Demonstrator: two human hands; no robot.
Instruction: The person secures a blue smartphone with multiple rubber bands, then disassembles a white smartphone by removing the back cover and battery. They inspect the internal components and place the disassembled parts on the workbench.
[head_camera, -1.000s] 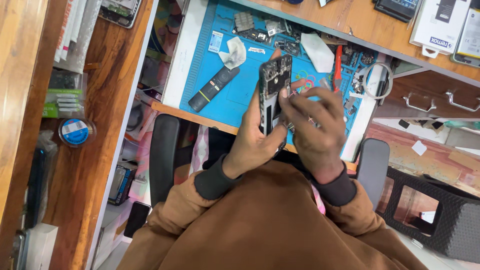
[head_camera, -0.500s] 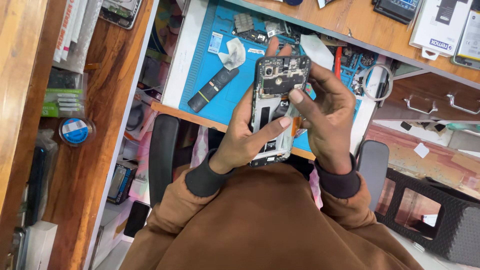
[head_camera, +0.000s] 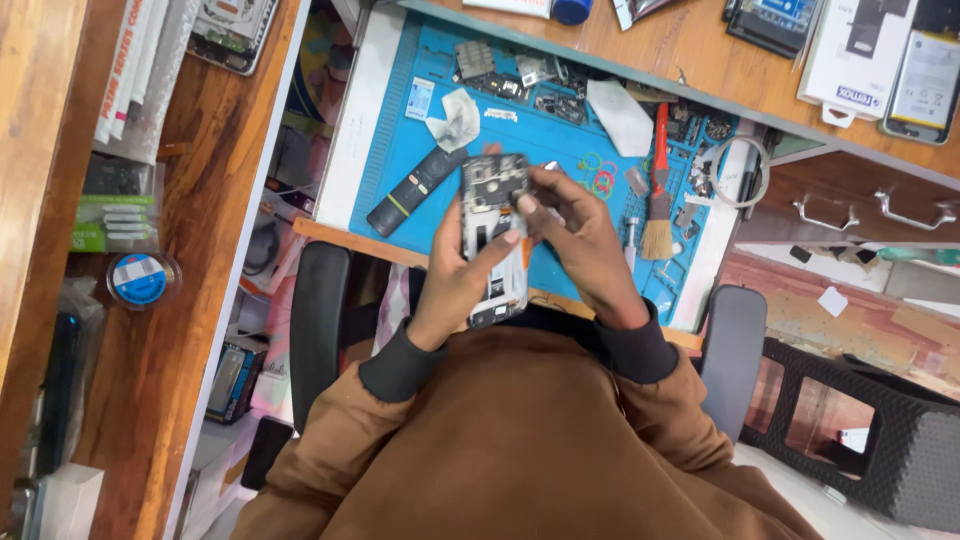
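Note:
An opened phone (head_camera: 494, 205) with its back cover off, showing the inner board and frame, is held upright above the blue work mat (head_camera: 420, 150). My left hand (head_camera: 452, 290) grips the phone from the left and below, thumb across its middle. My right hand (head_camera: 583, 240) comes in from the right, and its fingertips touch the upper part of the phone near the camera area. Both wrists wear brown sleeves with dark cuffs.
On the mat lie a black remote-shaped device (head_camera: 415, 190), a crumpled tissue (head_camera: 455, 118), a white cloth (head_camera: 620, 115), a red-handled brush (head_camera: 658, 200) and several small parts. Chair armrests (head_camera: 318, 330) flank me. A tape roll (head_camera: 143, 280) sits left, a black stool (head_camera: 880, 440) right.
The phone turned from edge-on to its open back facing me, then shifted a little left and down. My right fingers moved up to its top part.

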